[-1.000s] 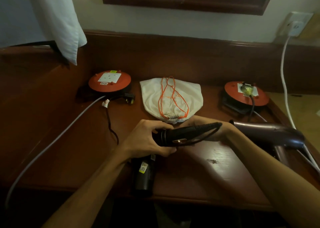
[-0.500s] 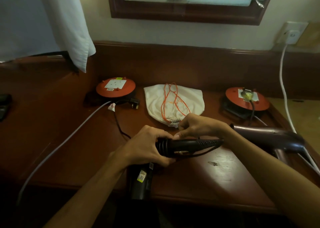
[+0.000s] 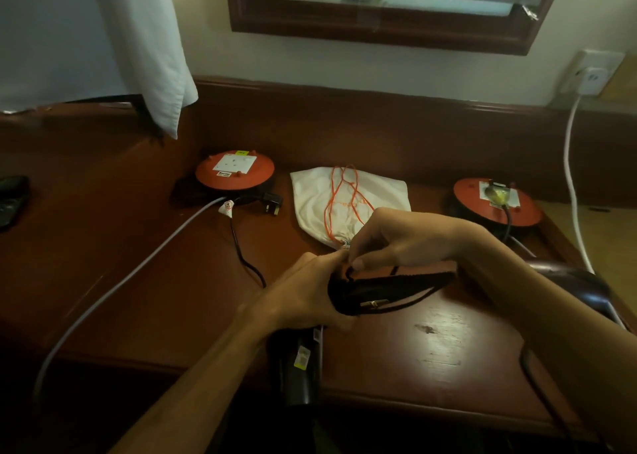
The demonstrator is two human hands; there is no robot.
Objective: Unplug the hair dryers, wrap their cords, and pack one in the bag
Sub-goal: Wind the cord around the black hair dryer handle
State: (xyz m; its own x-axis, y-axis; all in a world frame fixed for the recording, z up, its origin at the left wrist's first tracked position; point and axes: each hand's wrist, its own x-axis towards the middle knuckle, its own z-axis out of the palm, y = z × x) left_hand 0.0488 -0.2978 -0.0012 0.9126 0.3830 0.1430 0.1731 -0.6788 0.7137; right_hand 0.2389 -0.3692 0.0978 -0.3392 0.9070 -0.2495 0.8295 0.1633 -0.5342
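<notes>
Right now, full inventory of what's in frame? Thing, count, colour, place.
hair dryer: 2, black in both hands, second dark one at right
cord: 1, black, part wound on the dryer, unplugged
plug: 1, black, by left reel
cable reel: 2, orange, back left, back right
bag: 1, white, orange drawstring, back centre
desk: 1, brown
left hand: grips dryer
right hand: pinches cord

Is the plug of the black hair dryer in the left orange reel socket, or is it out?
Out. The black plug lies on the desk beside the left reel, whose white socket face is bare.
</notes>
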